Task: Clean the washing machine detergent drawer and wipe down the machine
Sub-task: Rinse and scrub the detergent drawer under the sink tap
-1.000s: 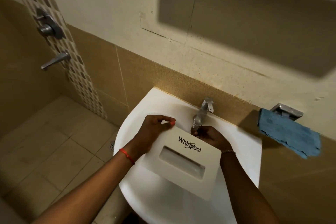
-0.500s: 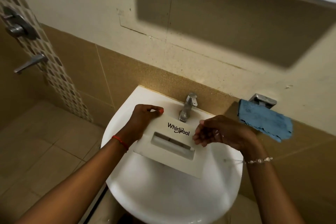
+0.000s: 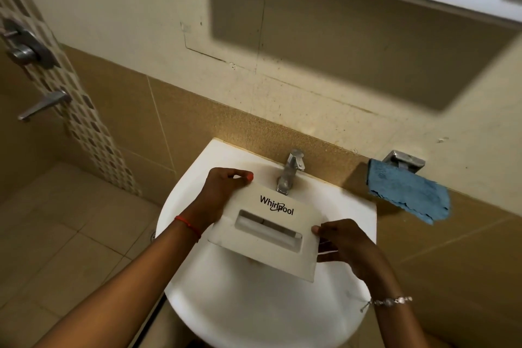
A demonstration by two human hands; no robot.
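Fingers of the left hand curl round the far left corner of the detergent drawer; the right hand pinches its near right edge. Between them the detergent drawer sits tilted above the sink, its far edge by the tap.

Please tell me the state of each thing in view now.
White plastic Whirlpool detergent drawer: held above white ceramic basin.
Left hand: grips drawer's far corner.
Right hand: grips drawer's near edge.
Steel tap: no stream visible.
Blue cloth: hangs from metal wall holder.
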